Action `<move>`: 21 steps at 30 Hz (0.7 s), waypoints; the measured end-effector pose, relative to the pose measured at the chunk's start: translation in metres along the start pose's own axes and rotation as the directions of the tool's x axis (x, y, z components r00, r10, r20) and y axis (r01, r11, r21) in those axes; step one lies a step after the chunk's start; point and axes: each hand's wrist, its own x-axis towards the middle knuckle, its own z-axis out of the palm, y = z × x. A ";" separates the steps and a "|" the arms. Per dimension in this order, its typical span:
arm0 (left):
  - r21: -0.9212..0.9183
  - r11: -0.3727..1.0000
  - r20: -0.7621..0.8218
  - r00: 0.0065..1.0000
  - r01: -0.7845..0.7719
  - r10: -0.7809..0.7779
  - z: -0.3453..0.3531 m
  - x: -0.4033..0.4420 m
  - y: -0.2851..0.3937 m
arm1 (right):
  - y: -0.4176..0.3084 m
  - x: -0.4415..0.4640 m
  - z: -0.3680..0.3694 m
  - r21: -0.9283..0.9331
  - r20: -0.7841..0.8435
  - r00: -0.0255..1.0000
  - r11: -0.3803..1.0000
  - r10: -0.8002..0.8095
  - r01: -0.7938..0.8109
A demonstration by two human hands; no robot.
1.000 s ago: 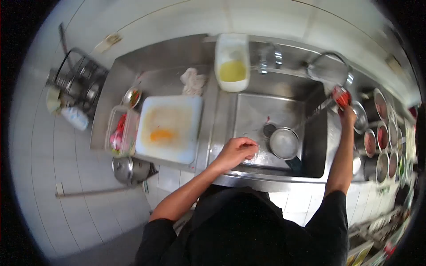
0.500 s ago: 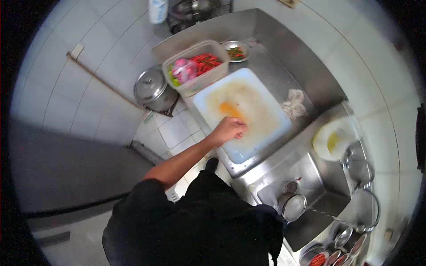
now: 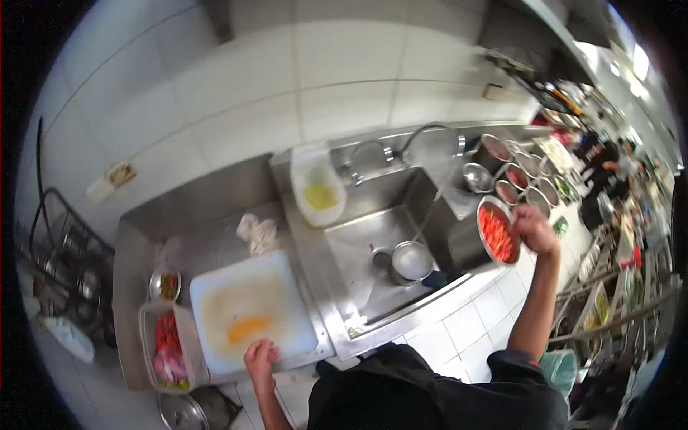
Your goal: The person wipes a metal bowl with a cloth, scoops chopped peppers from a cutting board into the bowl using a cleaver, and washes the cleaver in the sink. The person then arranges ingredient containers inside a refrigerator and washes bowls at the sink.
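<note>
My right hand [image 3: 534, 229] grips the rim of a deep metal container [image 3: 464, 244] that holds cut red peppers [image 3: 497, 235], tilted at the sink's right front edge. My left hand [image 3: 261, 354] is at the front edge of the white cutting board [image 3: 279, 294], its fingers curled; whether anything is in them is too small to tell. An orange stain [image 3: 247, 330] marks the board. Left of it stands a plastic box [image 3: 148, 337] with red chillies and a pink bundle, and behind that a small bowl [image 3: 165, 285] of chopped pieces.
Water runs from a curved faucet [image 3: 430, 127] into a pot [image 3: 411, 261] in the sink [image 3: 358, 287]. A white tub [image 3: 317, 179] with yellow-green contents stands behind. Several metal containers [image 3: 506, 192] sit at the right. People [image 3: 602, 161] are in the far right background.
The view has swung from the board side back toward the sink and right counter. My right hand, out of view half a second ago, now shows holding the metal container of red peppers.
</note>
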 end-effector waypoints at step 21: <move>0.133 0.989 -0.116 0.990 -0.070 0.085 0.140 -0.020 -0.020 | -0.053 0.279 -0.391 0.275 -0.662 0.746 0.949 0.068 0.157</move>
